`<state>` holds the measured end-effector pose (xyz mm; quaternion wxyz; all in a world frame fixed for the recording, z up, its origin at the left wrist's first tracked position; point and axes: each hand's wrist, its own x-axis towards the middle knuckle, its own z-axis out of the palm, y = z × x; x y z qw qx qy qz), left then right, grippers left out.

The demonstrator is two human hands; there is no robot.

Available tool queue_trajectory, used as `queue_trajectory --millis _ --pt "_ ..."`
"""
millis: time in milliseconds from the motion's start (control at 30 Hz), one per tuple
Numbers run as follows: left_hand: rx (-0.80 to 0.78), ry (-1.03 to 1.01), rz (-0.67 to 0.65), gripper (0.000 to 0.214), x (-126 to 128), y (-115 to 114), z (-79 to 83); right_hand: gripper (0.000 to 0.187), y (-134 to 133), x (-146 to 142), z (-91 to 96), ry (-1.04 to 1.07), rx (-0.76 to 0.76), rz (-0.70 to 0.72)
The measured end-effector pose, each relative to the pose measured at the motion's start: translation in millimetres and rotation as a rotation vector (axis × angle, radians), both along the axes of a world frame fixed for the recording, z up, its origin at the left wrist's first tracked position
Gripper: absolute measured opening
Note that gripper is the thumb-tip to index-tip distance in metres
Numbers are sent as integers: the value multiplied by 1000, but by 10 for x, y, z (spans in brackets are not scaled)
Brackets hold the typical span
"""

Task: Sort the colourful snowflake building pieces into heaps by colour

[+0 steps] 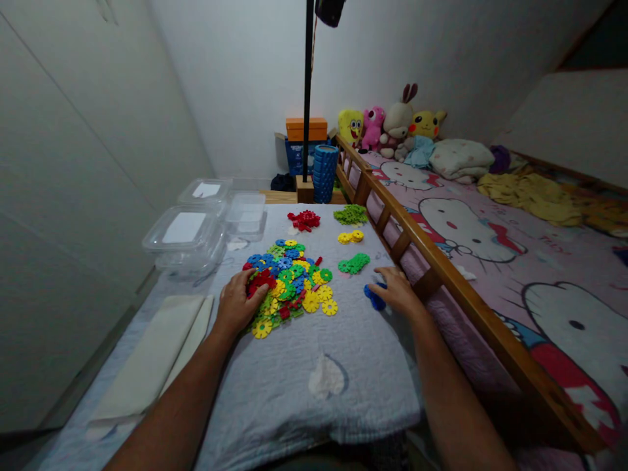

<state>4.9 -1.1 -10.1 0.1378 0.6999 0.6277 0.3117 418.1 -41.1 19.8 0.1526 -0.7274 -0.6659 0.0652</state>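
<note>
A mixed pile of plastic snowflake discs in blue, green, yellow and red lies mid-table. My left hand is at the pile's left edge, thumb and fingers closed around several red snowflake pieces. On the right, my right hand has its thumb and fingers apart, the thumb touching a small group of dark blue discs on the cloth. Beyond it are single-colour groups: green discs, yellow discs, light green pieces and red pieces.
Clear lidded plastic boxes stand at the back left, with an open clear tray beside them. A folded cream cloth lies at the left. A wooden bed rail borders the right side. A black pole stands behind.
</note>
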Motion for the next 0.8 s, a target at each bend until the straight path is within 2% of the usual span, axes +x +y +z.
queue_trajectory --millis 100,200,267,367,500,600,667,800 --pt "-4 2 -3 63 1 0 -1 47 -201 -178 -109 -20 -15 -15" --pt "-9 1 -2 63 2 -4 3 36 -261 -319 -183 -16 20 -17" --pt "-8 0 -2 63 4 -6 8 32 -260 -345 -205 6 23 54" --pt "-6 -3 -5 63 6 -8 11 39 -275 -312 -209 -14 -27 169" --pt "-7 -6 -3 61 7 -14 5 52 -357 -272 -146 -47 -122 139" --pt "-13 -6 -5 62 10 -22 11 58 -376 -351 -30 -58 -75 101" --pt "-20 -11 -11 62 10 -27 20 55 -322 -480 53 -37 -15 115" --pt "-13 -36 -37 62 2 -28 25 43 -52 -860 101 78 26 266"
